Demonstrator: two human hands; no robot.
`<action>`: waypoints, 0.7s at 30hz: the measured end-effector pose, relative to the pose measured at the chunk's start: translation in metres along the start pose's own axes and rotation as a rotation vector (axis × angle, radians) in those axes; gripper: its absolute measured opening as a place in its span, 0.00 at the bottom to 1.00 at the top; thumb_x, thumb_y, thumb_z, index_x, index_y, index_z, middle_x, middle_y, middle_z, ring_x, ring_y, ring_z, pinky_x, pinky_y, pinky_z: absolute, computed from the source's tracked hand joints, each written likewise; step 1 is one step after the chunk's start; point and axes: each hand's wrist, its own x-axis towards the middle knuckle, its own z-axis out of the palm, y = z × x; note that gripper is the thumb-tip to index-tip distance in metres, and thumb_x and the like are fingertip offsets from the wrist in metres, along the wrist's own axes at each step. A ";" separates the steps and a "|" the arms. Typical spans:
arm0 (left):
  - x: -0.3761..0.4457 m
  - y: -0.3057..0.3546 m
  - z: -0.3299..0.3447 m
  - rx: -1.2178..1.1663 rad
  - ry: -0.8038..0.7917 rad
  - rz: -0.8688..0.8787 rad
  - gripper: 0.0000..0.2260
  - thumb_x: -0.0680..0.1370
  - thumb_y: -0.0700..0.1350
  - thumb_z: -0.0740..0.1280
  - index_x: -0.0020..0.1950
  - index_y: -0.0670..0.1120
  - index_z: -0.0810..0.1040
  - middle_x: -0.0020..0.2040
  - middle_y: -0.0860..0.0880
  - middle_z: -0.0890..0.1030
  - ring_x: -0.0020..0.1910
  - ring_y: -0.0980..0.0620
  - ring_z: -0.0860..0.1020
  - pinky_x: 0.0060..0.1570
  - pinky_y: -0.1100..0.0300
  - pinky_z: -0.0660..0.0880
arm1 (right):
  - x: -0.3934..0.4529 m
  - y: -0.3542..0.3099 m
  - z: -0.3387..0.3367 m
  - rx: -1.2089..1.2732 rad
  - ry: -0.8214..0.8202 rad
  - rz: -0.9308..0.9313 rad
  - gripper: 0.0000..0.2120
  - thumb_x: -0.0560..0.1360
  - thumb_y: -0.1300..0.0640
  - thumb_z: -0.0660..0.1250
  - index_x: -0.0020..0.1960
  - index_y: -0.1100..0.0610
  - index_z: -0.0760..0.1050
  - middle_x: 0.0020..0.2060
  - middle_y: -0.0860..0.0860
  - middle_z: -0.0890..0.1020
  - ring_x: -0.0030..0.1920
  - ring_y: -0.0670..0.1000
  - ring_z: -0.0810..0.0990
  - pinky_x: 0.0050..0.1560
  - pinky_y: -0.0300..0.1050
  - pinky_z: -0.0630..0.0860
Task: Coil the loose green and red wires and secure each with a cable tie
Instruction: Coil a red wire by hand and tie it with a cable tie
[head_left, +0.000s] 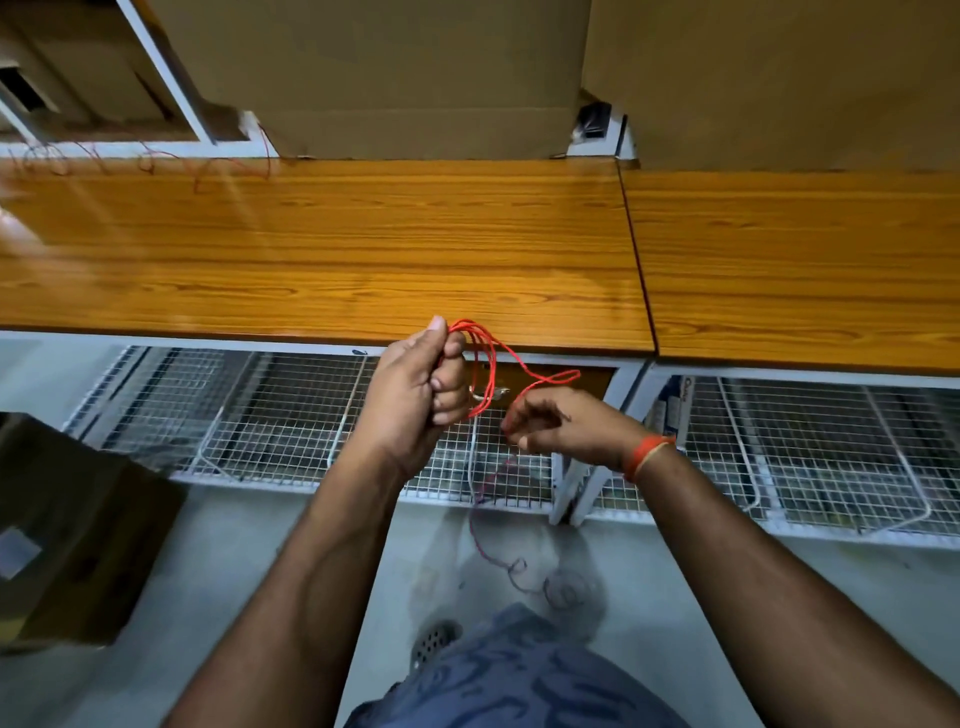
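Thin red wire (480, 364), several loose loops gathered together, one strand trailing down toward the floor

The left hand (415, 395) grips red wire (480, 364) loops; the right hand (563, 423) pinches its strand.

Glossy wooden bench (363, 249), loose thin red wire (208, 166) and cardboard boxes (415, 78) along its back

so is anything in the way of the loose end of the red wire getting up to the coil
Nothing visible blocks it. The left hand grips the red wire loops, the right hand pinches the strand beside them, and the slack hangs free to the floor in front of the wire-mesh shelf.
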 end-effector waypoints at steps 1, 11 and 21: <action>0.002 0.003 -0.001 -0.011 -0.019 -0.004 0.14 0.85 0.51 0.56 0.42 0.47 0.68 0.24 0.56 0.61 0.21 0.61 0.56 0.21 0.66 0.49 | 0.000 -0.006 0.000 0.157 0.009 -0.002 0.14 0.74 0.63 0.74 0.59 0.59 0.78 0.55 0.59 0.85 0.58 0.56 0.84 0.64 0.55 0.79; 0.014 0.030 -0.019 -0.073 -0.154 -0.036 0.13 0.84 0.52 0.57 0.44 0.46 0.70 0.25 0.56 0.61 0.20 0.62 0.57 0.21 0.66 0.49 | -0.027 -0.103 0.009 -0.429 0.438 0.086 0.08 0.73 0.64 0.66 0.37 0.55 0.79 0.35 0.50 0.84 0.38 0.51 0.84 0.38 0.51 0.84; 0.021 0.040 -0.039 -0.386 -0.317 -0.186 0.19 0.84 0.52 0.57 0.51 0.40 0.82 0.27 0.55 0.55 0.23 0.59 0.52 0.21 0.66 0.53 | 0.003 -0.091 0.030 0.219 0.321 -0.271 0.08 0.84 0.56 0.65 0.59 0.60 0.76 0.42 0.53 0.83 0.41 0.50 0.82 0.42 0.41 0.79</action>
